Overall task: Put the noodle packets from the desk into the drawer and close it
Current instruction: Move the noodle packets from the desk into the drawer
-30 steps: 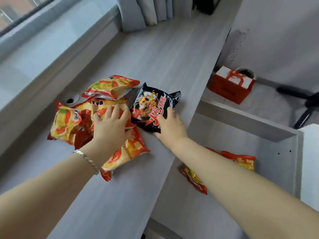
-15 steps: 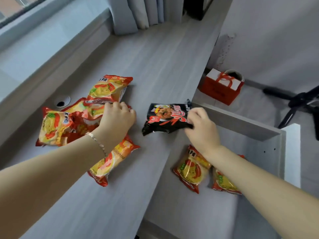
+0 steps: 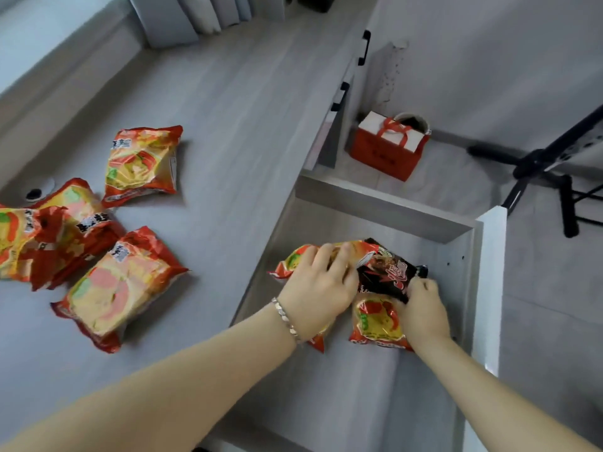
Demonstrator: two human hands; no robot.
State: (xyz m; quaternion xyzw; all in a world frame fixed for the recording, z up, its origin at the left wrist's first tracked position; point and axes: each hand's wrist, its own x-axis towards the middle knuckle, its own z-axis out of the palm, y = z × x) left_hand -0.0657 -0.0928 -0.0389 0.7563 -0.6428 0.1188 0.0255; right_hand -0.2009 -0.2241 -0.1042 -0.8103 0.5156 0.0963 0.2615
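Both hands are inside the open drawer [image 3: 385,208] at the desk's right side. My right hand [image 3: 424,308] grips the black noodle packet [image 3: 388,272], low over a red-and-yellow packet [image 3: 375,321] on the drawer floor. My left hand [image 3: 321,288] grips another red-and-yellow packet [image 3: 293,261] and covers most of it. Several more red-and-yellow packets lie on the grey desk [image 3: 235,132] at the left: one apart at the back [image 3: 143,161], one nearest me [image 3: 114,288], and a heap [image 3: 49,230] at the frame's edge.
A red gift bag [image 3: 388,148] stands on the floor beyond the drawer. Black tripod legs [image 3: 548,171] spread at the right. A round cable hole [image 3: 36,192] is in the desk behind the heap. Curtain folds [image 3: 195,14] hang at the desk's far end.
My right hand carried the black packet off the desk and down into the drawer. My left hand took a red-and-yellow packet from the heap and brought it into the drawer too.
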